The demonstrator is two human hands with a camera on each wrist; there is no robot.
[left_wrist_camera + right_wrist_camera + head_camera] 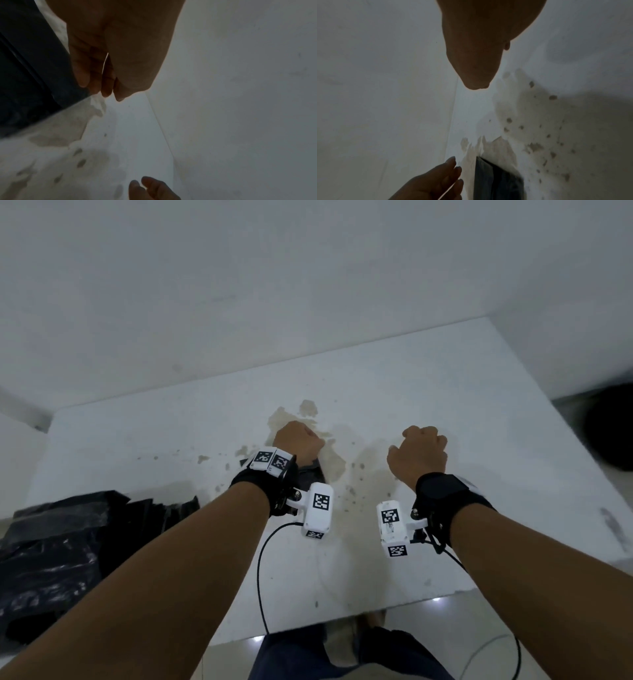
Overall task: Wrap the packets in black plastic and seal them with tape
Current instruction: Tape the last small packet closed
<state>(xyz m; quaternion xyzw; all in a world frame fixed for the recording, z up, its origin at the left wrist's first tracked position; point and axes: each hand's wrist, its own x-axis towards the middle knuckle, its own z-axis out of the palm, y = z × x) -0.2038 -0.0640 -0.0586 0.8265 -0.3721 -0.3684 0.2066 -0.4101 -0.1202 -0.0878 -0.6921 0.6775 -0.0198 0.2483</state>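
The left hand (298, 441) hides most of a dark packet (310, 474) under its wrist. The black plastic (51, 559) pile runs off the left edge. A blurred dark object (609, 428) is cut off at right; it cannot be identified.

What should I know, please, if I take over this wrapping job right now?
Left hand: fingers relaxed, holding nothing, beside the dark flat rectangular packet on the stained white table; contact unclear.
Right hand: loosely curled, empty, above the table.
Crumpled black plastic sheets lie at the table's near left edge.
Done: unclear; I cannot tell whether that packet is already wrapped.
Left: wrapping and taping; no tape is in view.
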